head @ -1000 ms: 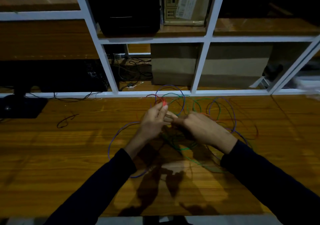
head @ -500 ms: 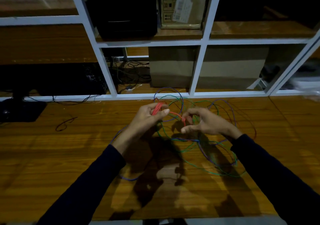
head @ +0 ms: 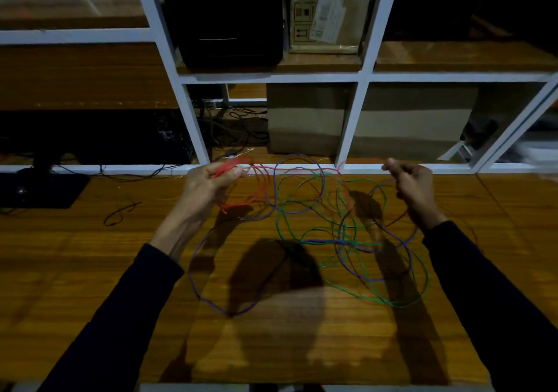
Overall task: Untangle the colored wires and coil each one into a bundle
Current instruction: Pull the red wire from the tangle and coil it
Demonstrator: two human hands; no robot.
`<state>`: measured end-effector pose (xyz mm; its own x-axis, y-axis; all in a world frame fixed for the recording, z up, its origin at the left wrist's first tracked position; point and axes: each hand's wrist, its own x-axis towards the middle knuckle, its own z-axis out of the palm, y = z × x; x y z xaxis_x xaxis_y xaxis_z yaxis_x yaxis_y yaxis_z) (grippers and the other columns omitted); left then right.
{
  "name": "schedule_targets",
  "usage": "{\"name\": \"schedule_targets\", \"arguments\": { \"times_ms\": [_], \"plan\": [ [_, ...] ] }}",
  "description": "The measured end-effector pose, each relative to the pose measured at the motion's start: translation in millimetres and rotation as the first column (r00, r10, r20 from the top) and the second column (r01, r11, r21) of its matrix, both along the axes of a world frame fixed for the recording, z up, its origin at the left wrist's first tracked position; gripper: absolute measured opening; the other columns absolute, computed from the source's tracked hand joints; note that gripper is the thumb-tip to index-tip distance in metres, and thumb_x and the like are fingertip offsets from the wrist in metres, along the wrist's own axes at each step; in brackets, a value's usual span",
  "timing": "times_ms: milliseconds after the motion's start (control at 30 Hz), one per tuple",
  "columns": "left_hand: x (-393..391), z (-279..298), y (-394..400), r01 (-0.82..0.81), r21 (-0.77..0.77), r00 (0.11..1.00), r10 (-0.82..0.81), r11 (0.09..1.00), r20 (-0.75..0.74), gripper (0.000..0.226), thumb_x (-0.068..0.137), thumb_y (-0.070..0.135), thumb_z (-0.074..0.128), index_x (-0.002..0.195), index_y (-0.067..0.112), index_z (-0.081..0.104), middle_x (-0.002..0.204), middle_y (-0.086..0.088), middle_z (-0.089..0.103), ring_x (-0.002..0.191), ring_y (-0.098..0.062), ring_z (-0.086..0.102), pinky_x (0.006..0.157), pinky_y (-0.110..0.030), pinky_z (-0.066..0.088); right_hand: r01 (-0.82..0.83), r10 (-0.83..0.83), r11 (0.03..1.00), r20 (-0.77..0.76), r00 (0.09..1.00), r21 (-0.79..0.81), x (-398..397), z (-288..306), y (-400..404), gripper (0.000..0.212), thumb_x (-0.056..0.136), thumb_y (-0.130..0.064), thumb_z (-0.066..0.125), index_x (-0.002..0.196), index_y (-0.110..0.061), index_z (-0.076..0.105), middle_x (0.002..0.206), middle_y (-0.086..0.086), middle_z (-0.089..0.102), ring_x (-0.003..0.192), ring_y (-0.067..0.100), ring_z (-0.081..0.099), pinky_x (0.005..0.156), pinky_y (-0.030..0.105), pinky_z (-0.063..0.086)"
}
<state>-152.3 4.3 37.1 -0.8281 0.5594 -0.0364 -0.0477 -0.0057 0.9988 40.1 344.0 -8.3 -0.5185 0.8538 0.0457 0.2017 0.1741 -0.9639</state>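
Note:
My left hand point(head: 211, 185) grips a small bunch of red wire point(head: 297, 169) loops, raised above the wooden table point(head: 90, 271). From that bunch a red strand runs rightward, roughly level, toward my right hand point(head: 412, 185), whose fingers are curled and pinched together; the strand fades from sight before reaching it. Below and between the hands lies a loose tangle of purple wire point(head: 199, 283) and green wire point(head: 419, 295), looping over each other on the table. A purple loop reaches out at the lower left.
A short black wire piece point(head: 120, 212) lies on the table to the left. A monitor base point(head: 39, 188) stands at the far left. A white shelf frame point(head: 193, 120) with boxes and cables runs along the table's back edge.
My hands, close together a second ago, have pulled apart sideways. The red strand is now stretched out between them and lifted off the tangle.

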Motion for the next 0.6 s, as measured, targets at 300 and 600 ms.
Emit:
{"name": "schedule_targets", "arguments": {
  "times_ms": [300, 600],
  "plan": [
    [-47, 5, -64, -0.244, 0.042, 0.969, 0.242, 0.969, 0.039, 0.009, 0.093, 0.013, 0.064, 0.089, 0.009, 0.071, 0.051, 0.013, 0.04, 0.048, -0.005, 0.029, 0.048, -0.02, 0.021, 0.269, -0.268, 0.963, 0.05, 0.962, -0.014, 40, -7, 80, 0.021, 0.095, -0.031, 0.06, 0.091, -0.012, 0.07, 0.08, -0.005, 0.058, 0.075, 0.008, 0.051, 0.07, 0.026, 0.041],
    [-36, 1, -48, -0.207, 0.037, 0.978, 0.207, 0.978, 0.011, 0.011, 0.093, 0.016, 0.065, 0.088, 0.01, 0.074, 0.051, 0.012, 0.04, 0.048, -0.005, 0.029, 0.044, -0.018, 0.022, -0.071, -0.286, 0.847, 0.564, 0.775, 0.526, 23, -20, 80, 0.028, 0.098, -0.025, 0.057, 0.105, 0.0, 0.068, 0.102, 0.028, 0.065, 0.093, 0.04, 0.06, 0.078, 0.043, 0.045]
  ]
}}
